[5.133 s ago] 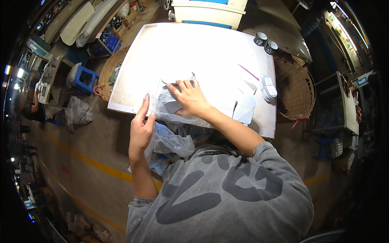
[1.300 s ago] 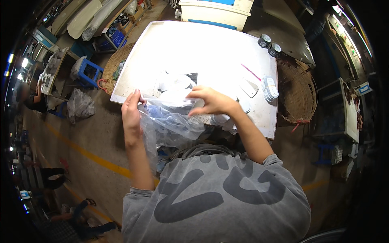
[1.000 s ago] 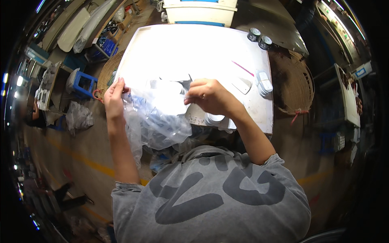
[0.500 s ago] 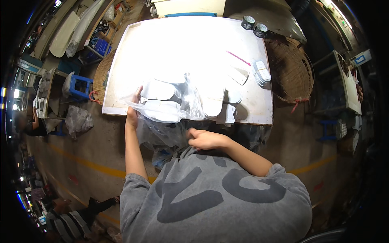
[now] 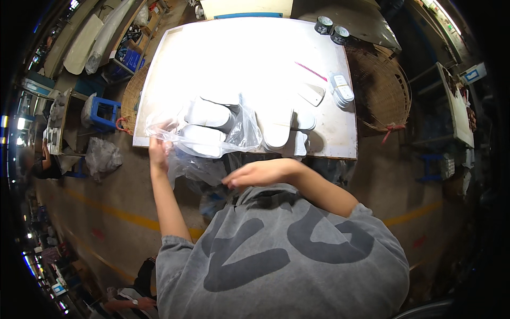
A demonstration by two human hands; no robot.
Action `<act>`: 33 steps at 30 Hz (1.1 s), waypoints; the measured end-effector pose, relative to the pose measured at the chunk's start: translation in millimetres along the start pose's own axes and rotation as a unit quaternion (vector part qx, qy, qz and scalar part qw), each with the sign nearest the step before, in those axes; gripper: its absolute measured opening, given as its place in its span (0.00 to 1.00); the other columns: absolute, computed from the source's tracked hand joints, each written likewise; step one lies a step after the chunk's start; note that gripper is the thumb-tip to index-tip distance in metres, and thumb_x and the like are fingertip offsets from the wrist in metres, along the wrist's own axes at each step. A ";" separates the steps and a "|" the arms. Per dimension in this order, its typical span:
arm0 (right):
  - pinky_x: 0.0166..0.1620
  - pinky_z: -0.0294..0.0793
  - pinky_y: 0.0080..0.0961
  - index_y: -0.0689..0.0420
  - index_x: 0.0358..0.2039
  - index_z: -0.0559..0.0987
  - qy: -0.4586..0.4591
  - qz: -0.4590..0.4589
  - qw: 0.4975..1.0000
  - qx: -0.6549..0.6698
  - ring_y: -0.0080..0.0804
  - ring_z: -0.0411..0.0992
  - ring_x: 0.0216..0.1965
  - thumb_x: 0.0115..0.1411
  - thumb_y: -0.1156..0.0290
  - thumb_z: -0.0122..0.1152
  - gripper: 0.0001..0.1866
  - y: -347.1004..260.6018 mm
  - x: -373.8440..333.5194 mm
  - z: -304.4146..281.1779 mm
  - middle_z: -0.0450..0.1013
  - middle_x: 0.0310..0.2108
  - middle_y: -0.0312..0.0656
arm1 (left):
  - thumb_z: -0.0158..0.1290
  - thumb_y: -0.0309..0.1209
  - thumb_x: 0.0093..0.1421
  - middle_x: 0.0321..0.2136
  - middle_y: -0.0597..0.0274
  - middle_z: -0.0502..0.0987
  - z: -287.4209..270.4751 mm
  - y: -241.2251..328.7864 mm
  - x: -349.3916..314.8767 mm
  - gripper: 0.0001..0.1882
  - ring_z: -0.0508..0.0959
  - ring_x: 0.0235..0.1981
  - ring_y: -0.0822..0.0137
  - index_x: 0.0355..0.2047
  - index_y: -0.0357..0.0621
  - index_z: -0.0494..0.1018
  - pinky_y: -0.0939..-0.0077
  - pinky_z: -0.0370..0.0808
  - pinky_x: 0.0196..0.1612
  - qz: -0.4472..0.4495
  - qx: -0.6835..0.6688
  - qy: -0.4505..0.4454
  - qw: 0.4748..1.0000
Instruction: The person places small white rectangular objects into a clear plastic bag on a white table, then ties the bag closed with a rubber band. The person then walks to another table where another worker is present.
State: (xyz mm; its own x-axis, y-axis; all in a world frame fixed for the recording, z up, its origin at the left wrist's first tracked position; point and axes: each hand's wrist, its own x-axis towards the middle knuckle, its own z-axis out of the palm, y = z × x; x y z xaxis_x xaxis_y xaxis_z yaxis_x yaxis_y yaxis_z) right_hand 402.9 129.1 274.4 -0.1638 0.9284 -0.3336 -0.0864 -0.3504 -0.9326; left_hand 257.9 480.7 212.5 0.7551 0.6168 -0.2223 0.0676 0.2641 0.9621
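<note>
Worktable (image 5: 239,48) lit; right hand (image 5: 259,173), above it a second ago, now off its near edge, looks empty; left hand (image 5: 159,153) touches clear plastic bag (image 5: 248,127) by insole stacks (image 5: 208,115), grip unclear.

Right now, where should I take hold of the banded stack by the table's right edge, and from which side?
Probably across the middle of the stack, right hand coming from above, fingers on its two long sides. It lies lengthwise away from you, narrower than it is long, and a thin band seems to cross it. Its layers look stepped at the near end, likely a poorer grip.
</note>
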 end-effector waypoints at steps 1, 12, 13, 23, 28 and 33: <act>0.64 0.75 0.30 0.67 0.67 0.73 -0.058 -0.045 0.997 0.034 0.36 0.77 0.62 0.79 0.51 0.50 0.32 -5.4 -30.2 -9.4 0.78 0.59 0.56 | 0.40 0.46 0.79 0.50 0.57 0.83 -0.9 9.5 -13.6 0.27 0.78 0.43 0.75 0.59 0.37 0.77 0.87 0.62 0.24 -0.016 -0.007 0.036 0.999; 0.73 0.61 0.49 0.49 0.61 0.79 0.417 -0.017 0.782 -0.462 0.53 0.62 0.72 0.48 0.91 0.56 0.38 5.1 -76.9 -64.9 0.68 0.70 0.48 | 0.52 0.21 0.65 0.15 0.65 0.75 88.9 87.6 -117.7 0.34 0.73 0.16 0.74 0.73 0.52 0.68 0.75 0.71 0.25 0.165 0.391 -0.044 0.904; 0.74 0.59 0.51 0.47 0.63 0.78 0.386 -0.021 0.751 -0.535 0.53 0.59 0.74 0.48 0.90 0.58 0.40 5.8 -73.2 -66.7 0.64 0.73 0.46 | 0.54 0.21 0.64 0.16 0.61 0.77 93.1 92.6 -117.5 0.37 0.75 0.16 0.73 0.74 0.57 0.67 0.74 0.73 0.26 0.177 0.463 -0.059 0.867; 0.75 0.45 0.77 0.39 0.62 0.78 0.299 0.018 0.744 -0.597 0.53 0.48 0.80 0.41 0.80 0.76 0.44 -0.6 -67.1 -110.3 0.56 0.79 0.38 | 0.57 0.15 0.62 0.21 0.60 0.78 71.9 103.0 -136.5 0.12 0.79 0.20 0.68 0.41 0.44 0.83 0.73 0.72 0.26 0.309 0.422 0.023 0.852; 0.66 0.73 0.39 0.63 0.60 0.78 0.432 -0.091 0.892 0.100 0.41 0.76 0.62 0.58 0.54 0.81 0.37 -14.8 -67.0 -122.9 0.78 0.59 0.47 | 0.59 0.15 0.61 0.22 0.59 0.79 76.9 94.3 -144.6 0.11 0.78 0.20 0.67 0.39 0.44 0.84 0.73 0.72 0.26 0.336 0.429 0.045 0.837; 0.60 0.81 0.46 0.66 0.68 0.68 0.222 -0.418 0.794 0.382 0.50 0.80 0.57 0.74 0.47 0.57 0.36 -65.2 -13.1 -98.3 0.77 0.58 0.57 | 0.59 0.14 0.59 0.22 0.60 0.79 85.2 91.6 -150.0 0.13 0.77 0.20 0.69 0.40 0.43 0.84 0.75 0.70 0.25 0.348 0.425 0.040 0.835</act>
State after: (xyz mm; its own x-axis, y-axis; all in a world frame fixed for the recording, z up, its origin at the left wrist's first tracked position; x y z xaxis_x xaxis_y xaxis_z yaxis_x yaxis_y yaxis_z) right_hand 507.4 152.0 326.0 0.6118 0.7692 0.1848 -0.5813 0.5956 -0.5544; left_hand 206.5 349.2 347.4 0.7611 0.4576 0.4598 0.0938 -0.7790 0.6200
